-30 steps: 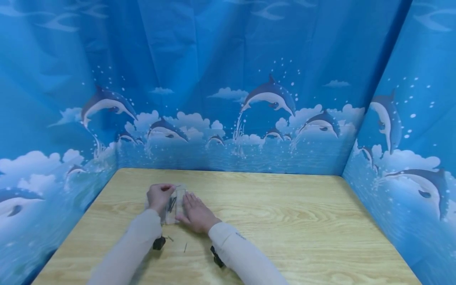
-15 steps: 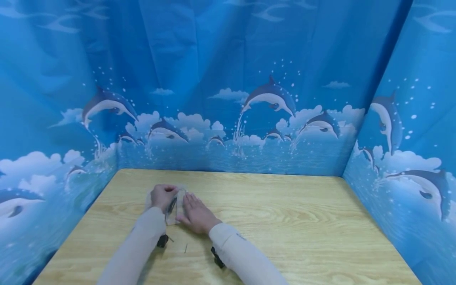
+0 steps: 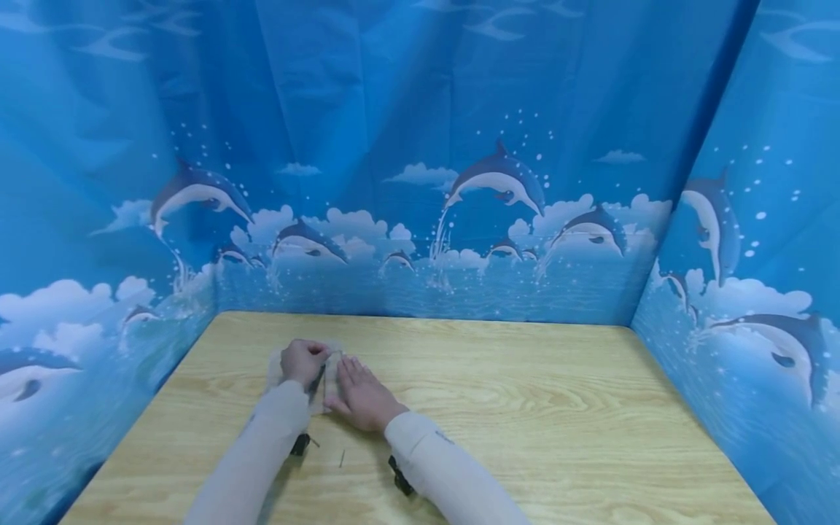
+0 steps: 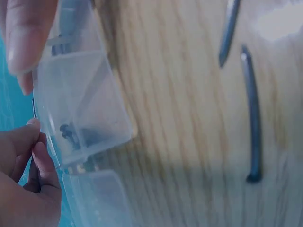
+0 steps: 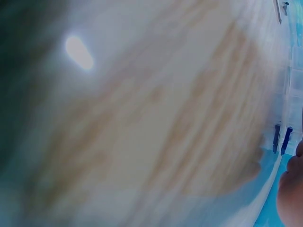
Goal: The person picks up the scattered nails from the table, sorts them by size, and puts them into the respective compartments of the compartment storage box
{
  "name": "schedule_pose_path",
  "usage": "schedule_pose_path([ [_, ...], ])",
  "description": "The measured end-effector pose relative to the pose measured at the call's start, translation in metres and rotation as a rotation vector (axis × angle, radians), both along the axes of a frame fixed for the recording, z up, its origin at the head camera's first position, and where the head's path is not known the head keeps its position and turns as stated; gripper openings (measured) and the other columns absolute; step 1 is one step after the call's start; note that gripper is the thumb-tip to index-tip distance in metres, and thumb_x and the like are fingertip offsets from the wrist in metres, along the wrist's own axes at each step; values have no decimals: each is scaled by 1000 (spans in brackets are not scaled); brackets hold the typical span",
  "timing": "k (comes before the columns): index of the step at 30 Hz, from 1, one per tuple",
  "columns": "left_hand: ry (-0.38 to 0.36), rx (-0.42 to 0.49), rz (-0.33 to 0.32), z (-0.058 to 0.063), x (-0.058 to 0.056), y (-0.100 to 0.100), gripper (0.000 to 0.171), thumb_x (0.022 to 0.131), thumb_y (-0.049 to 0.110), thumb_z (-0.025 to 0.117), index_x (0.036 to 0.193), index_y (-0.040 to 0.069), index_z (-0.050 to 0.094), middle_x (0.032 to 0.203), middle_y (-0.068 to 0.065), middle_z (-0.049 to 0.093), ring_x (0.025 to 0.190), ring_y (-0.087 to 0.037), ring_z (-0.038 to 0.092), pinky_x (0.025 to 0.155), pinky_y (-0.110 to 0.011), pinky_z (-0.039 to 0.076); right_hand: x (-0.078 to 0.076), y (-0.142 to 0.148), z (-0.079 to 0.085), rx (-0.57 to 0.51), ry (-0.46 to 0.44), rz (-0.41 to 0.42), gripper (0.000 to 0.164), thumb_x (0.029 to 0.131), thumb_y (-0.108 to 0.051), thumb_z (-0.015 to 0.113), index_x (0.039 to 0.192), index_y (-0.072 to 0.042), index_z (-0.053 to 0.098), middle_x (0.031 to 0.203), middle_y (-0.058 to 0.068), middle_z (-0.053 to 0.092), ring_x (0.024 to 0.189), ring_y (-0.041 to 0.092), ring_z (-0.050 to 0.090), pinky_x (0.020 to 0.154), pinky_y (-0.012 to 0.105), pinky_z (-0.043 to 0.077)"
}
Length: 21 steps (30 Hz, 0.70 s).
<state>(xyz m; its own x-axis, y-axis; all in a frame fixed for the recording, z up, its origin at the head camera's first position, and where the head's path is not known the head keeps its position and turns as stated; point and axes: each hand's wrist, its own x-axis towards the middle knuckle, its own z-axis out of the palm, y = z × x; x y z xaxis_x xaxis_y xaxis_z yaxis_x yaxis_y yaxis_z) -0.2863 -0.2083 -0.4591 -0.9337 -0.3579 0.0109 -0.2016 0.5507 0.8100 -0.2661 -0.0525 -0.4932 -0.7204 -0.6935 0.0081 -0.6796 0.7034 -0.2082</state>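
A clear plastic compartment box (image 3: 333,379) lies on the table toward the back left. My left hand (image 3: 303,363) is over its far part, thumb and fingertips pinched together. Between those fingertips, in the left wrist view, shows a thin dark nail (image 4: 33,109), mostly hidden. Straight fingers of my right hand (image 3: 365,396) rest along the box's right side, with the thumb at its near corner. Through the cloudy plastic, small dark nails (image 4: 70,136) show in one compartment. A dark nail (image 4: 254,118) lies loose on the table beside the box, near a second nail (image 4: 229,35).
The wood-grain table (image 3: 525,423) reaches far to the right of my hands. A blue dolphin-print curtain (image 3: 420,146) encloses its back and sides. Black wrist cameras hang below both cuffs, the left one (image 3: 300,445) close to the loose nails.
My left hand has shifted a little to the right over the box, bringing its fingertips closer to the right hand. The right hand has stayed in place.
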Motion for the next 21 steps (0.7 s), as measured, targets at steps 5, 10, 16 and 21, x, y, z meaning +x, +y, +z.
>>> schedule_pose_path([
  [5,25,-60,-21,-3,-1,-1,16,90,10,64,96,-2,72,95,-18,72,93,-35,65,83,-46,51,0,0,-1,4,3,3,72,102,-53,23,152,-3,13,160,14,10,147,24,8,118,32,12],
  [10,38,-83,-17,-6,-2,-1,13,89,8,65,93,-2,73,92,-18,72,90,-34,66,83,-47,50,1,0,3,7,0,11,71,102,-52,23,152,-2,12,160,14,9,147,24,9,118,32,11],
  [16,29,-79,-14,-6,-4,-2,11,89,8,66,91,-1,73,91,-16,73,92,-33,66,84,-46,49,2,0,4,8,11,10,72,102,-53,24,152,-2,14,160,14,11,147,24,10,118,31,12],
  [21,8,-11,-17,-7,-5,-5,13,90,9,65,95,0,73,96,-17,72,96,-33,64,86,-47,50,1,0,2,13,-4,0,72,102,-53,22,152,-3,13,160,13,8,147,23,7,118,31,11],
])
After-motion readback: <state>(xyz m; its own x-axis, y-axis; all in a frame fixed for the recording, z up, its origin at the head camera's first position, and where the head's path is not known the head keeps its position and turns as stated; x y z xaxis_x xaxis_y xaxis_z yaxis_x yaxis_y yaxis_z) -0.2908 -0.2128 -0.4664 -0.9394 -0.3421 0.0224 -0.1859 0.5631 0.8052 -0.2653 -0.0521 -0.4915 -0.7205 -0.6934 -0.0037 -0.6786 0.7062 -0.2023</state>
